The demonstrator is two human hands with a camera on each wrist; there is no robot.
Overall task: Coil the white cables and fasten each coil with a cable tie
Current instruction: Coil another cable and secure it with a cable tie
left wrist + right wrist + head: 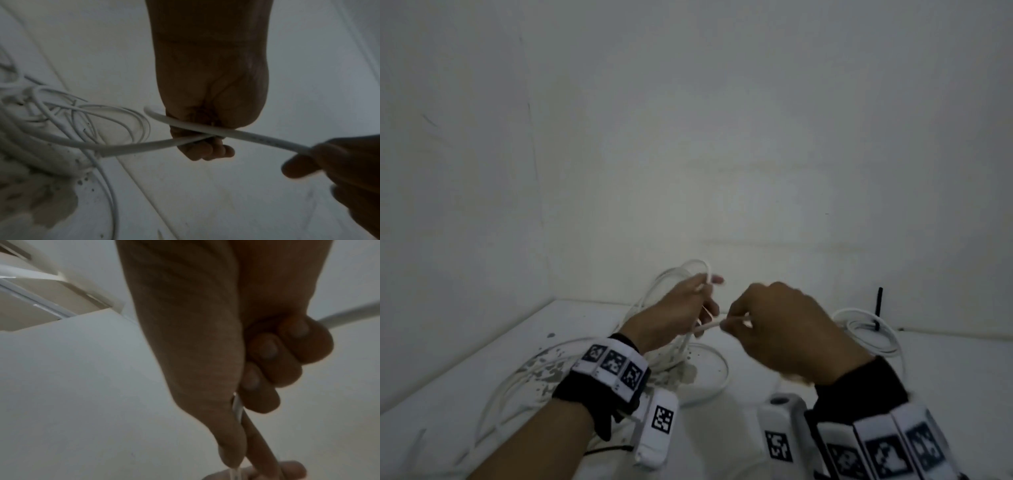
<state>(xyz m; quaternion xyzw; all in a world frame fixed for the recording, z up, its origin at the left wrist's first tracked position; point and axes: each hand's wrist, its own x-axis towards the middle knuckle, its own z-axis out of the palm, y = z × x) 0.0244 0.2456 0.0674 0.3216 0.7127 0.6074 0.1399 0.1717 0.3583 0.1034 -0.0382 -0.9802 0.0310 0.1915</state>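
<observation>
2 hands on white cable (709, 327) | L hand (681, 308) fingers clamped | R hand (784, 329) fingers pinch | span runs L-R

Both my hands raised, close together, gripping one white cable

My left hand (681, 310) curls its fingers (207, 151) round the white cable (257, 138), knuckles turned away from me. My right hand (780, 329), just beside it, pinches the same cable between thumb and forefinger, other fingers (269, 350) folded in. Marker bands wrap both wrists.
</observation>
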